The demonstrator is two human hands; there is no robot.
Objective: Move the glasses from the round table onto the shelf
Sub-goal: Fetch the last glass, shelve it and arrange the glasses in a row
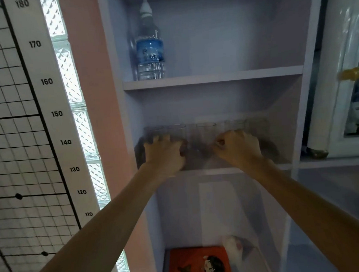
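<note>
Several clear drinking glasses stand in a row on the middle board of the pale lilac shelf [218, 171]. My left hand [165, 151] wraps around the glasses at the left end [165, 130]. My right hand [238, 146] curls around the glasses at the right end [235, 124]. One glass [205, 132] stands free between the two hands. The glasses' lower parts are hidden behind my fingers. The round table is out of view.
A water bottle [150, 47] stands on the upper board, at its left. An orange box [200, 265] lies in the compartment below. A height chart [57, 114] and glass blocks are on the left wall; a glass-door cabinet [351, 72] is on the right.
</note>
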